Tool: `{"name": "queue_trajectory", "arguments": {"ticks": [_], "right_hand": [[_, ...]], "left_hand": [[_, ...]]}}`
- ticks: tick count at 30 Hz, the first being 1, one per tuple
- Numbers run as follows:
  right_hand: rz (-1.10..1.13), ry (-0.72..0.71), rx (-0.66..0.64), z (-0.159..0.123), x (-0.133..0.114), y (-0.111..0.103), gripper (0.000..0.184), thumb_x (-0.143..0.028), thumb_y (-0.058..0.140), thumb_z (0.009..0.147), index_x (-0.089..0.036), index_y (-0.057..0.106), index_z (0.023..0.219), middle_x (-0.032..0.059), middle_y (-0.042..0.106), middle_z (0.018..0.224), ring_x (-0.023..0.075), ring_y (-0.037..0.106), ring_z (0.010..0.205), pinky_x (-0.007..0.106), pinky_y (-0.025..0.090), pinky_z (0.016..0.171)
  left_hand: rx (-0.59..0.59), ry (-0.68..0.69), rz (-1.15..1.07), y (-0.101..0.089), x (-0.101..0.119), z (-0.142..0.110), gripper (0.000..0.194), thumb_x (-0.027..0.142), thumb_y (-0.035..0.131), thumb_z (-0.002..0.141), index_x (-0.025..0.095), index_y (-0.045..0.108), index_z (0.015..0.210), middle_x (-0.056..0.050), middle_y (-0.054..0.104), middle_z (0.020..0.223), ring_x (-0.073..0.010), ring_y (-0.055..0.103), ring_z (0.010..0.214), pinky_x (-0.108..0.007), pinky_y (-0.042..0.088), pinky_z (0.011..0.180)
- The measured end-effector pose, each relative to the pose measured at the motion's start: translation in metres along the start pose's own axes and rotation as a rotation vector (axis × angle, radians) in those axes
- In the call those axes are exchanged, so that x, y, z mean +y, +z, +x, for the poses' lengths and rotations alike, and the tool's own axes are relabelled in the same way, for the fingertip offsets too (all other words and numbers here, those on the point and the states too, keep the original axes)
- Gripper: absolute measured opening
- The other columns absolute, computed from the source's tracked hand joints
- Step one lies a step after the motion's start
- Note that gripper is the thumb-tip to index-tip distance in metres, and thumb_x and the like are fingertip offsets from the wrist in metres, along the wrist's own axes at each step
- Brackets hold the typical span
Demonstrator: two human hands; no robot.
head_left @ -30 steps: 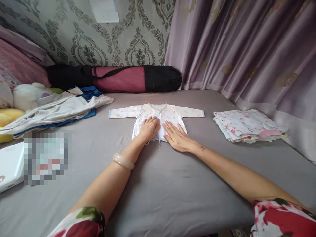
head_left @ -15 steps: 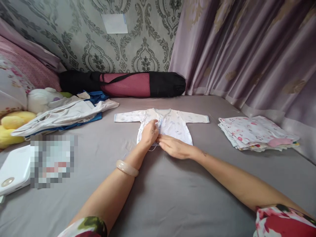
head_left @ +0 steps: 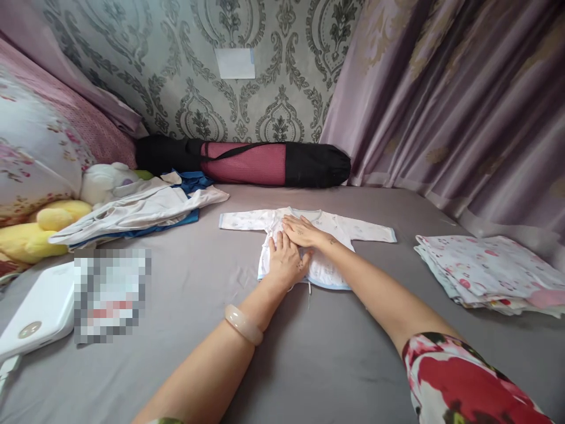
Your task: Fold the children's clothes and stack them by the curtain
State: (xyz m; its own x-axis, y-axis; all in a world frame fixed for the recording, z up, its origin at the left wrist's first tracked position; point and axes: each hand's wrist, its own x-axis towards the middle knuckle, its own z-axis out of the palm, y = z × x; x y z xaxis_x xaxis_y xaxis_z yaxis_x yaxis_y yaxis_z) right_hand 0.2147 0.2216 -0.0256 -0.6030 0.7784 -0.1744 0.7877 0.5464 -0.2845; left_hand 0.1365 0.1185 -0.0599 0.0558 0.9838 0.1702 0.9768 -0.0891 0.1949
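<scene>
A small white baby shirt with pale prints and light blue trim lies face up on the grey sheet, both sleeves stretched out sideways. My left hand rests on the shirt's lower left front, fingers spread and pointing away from me. Just beyond it, my right hand lies flat across the upper chest, its fingertips towards the left side. The two hands hide the middle of the shirt's front. Thin white ties stick out below the hem.
At right sits a stack of folded printed cloths. Loose white and blue clothes, plush toys, a white power bank and a blurred-out packet are on the left. A black and pink rolled bag lies along the wall.
My hands have gone from fingers gathered at the shirt's lower front to lying flat on it. The right hand has moved up to the chest. The camera view has shifted slightly.
</scene>
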Motion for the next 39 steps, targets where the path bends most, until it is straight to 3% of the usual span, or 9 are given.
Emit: {"name": "queue_trajectory", "arguments": {"ticks": [4,9,16,19,22,25,29,35,39], "right_hand": [[-0.039,0.071,-0.025,0.026,-0.004,-0.004,0.063,-0.044,0.010,0.099,-0.016,0.021,0.154,0.0063,0.012,0.162,0.0220,0.007,0.149,0.050,0.001,0.119],[-0.009,0.137,-0.014,0.040,-0.006,0.000,0.064,-0.050,0.011,0.098,-0.020,0.017,0.155,0.0066,0.006,0.163,0.0246,0.002,0.149,0.052,0.002,0.118],[0.152,0.093,0.056,0.035,-0.003,-0.005,0.062,-0.046,0.010,0.100,-0.019,0.027,0.153,0.0051,0.017,0.161,0.0192,0.009,0.148,0.042,0.006,0.120],[0.261,0.078,0.260,0.020,0.009,-0.016,0.062,-0.040,0.008,0.100,-0.012,0.032,0.150,0.0075,0.026,0.158,0.0138,0.019,0.146,0.030,0.013,0.119],[0.219,0.168,0.368,-0.010,0.027,-0.017,0.058,-0.035,0.017,0.099,-0.010,0.032,0.149,0.0095,0.027,0.158,0.0158,0.021,0.146,0.032,0.015,0.119],[0.114,0.250,0.294,-0.050,0.039,-0.006,0.057,-0.035,0.020,0.099,-0.013,0.030,0.150,0.0098,0.027,0.158,0.0207,0.019,0.147,0.042,0.016,0.119],[0.015,0.254,0.174,-0.097,0.031,0.014,0.059,-0.041,0.018,0.099,-0.016,0.026,0.152,0.0095,0.018,0.161,0.0243,0.011,0.148,0.049,0.010,0.119],[-0.069,0.216,0.185,-0.115,0.010,0.031,0.058,-0.036,0.020,0.099,-0.019,0.024,0.154,0.0076,0.015,0.161,0.0281,0.010,0.148,0.055,0.008,0.117],[-0.091,0.219,0.209,-0.112,0.011,0.033,0.057,-0.037,0.020,0.099,-0.019,0.026,0.153,0.0083,0.018,0.161,0.0296,0.011,0.148,0.056,0.009,0.117]], "left_hand": [[-0.028,0.001,-0.006,-0.004,0.002,-0.001,0.075,0.056,0.027,0.095,0.001,0.038,0.144,-0.024,0.030,0.154,-0.0372,0.021,0.145,-0.063,0.014,0.113],[-0.041,-0.001,-0.005,-0.007,0.004,0.000,0.076,0.056,0.025,0.095,0.001,0.033,0.146,-0.025,0.029,0.154,-0.0371,0.019,0.145,-0.065,0.014,0.113],[-0.076,-0.009,0.005,-0.006,0.002,0.001,0.071,0.051,0.024,0.096,0.002,0.033,0.146,-0.023,0.028,0.155,-0.0367,0.021,0.145,-0.064,0.014,0.113],[-0.068,-0.017,0.006,-0.009,0.000,0.000,0.062,0.042,0.025,0.097,0.004,0.036,0.145,-0.021,0.031,0.154,-0.0350,0.024,0.144,-0.061,0.017,0.114],[-0.023,-0.011,0.009,-0.012,-0.001,0.000,0.053,0.033,0.029,0.096,0.006,0.043,0.140,-0.020,0.037,0.151,-0.0331,0.031,0.141,-0.058,0.021,0.113],[0.046,-0.010,-0.001,-0.015,-0.001,0.001,0.049,0.032,0.027,0.097,0.009,0.049,0.134,-0.019,0.045,0.146,-0.0316,0.037,0.137,-0.056,0.024,0.112],[0.149,0.040,0.004,-0.015,0.001,-0.002,0.051,0.036,0.025,0.099,0.013,0.044,0.140,-0.016,0.039,0.151,-0.0310,0.025,0.144,-0.057,0.014,0.115],[-0.070,0.098,0.017,-0.013,0.002,-0.007,0.052,0.039,0.024,0.099,0.020,0.038,0.146,-0.012,0.034,0.155,-0.0323,0.025,0.144,-0.062,0.017,0.113],[-0.094,0.098,0.030,-0.012,0.001,-0.005,0.052,0.039,0.025,0.099,0.020,0.037,0.146,-0.012,0.032,0.156,-0.0336,0.025,0.144,-0.065,0.017,0.112]]}}
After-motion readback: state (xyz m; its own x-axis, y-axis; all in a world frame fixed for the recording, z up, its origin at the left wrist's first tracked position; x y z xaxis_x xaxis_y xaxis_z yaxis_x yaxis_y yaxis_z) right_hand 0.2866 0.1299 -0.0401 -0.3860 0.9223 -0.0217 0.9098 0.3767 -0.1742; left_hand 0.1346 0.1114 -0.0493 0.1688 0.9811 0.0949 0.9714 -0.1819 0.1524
